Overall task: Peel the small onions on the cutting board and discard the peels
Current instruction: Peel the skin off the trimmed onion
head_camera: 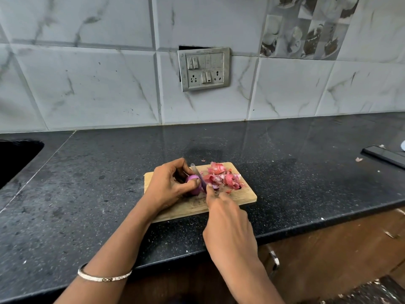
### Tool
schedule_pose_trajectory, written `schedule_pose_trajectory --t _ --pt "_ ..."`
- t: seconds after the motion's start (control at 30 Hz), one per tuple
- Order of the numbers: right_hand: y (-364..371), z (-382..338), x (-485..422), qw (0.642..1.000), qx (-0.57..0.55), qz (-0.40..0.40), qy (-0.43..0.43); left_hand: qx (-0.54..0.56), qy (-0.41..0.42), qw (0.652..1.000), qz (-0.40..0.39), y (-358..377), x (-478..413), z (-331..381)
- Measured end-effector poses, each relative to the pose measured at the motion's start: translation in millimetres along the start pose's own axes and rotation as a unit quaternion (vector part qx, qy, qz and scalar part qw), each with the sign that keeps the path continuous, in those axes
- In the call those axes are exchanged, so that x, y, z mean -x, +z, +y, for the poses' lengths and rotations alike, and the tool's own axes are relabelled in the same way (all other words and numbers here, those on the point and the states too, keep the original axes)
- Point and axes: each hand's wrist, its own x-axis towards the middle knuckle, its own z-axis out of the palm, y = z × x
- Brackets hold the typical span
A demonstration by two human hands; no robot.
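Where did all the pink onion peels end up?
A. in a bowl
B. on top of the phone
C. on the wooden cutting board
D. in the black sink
C: the onion peels lie heaped on the far right part of the wooden cutting board, just right of the knife that the right hand holds against the onion gripped in the left hand.

The right hand (228, 227) hides half the knife (197, 172).

A switch panel (203, 69) hangs on the tiled wall (87, 84); a phone (385, 155) lies on the black counter (87, 194).
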Motion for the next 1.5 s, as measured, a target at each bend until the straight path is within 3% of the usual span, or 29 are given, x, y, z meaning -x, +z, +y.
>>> schedule_pose_trajectory --t 0.4,0.6,0.83,1.07,1.5 --pt "3 4 3 1.000 0.017 -0.005 -0.002 0.016 0.000 1.000 -0.001 0 2 3" --pt "10 -5 -24 0.999 0.026 0.035 -0.014 0.033 0.000 0.999 -0.001 -1 1 1" --pt "3 10 4 0.999 0.030 -0.014 -0.002 0.042 0.001 0.999 -0.011 0 1 1" --pt "12 0 -18 0.999 0.017 0.030 -0.007 0.063 -0.002 0.998 -0.011 0 3 1" --pt "9 3 -17 0.999 0.039 0.003 -0.017 0.077 -0.014 0.997 -0.018 1 1 -6"
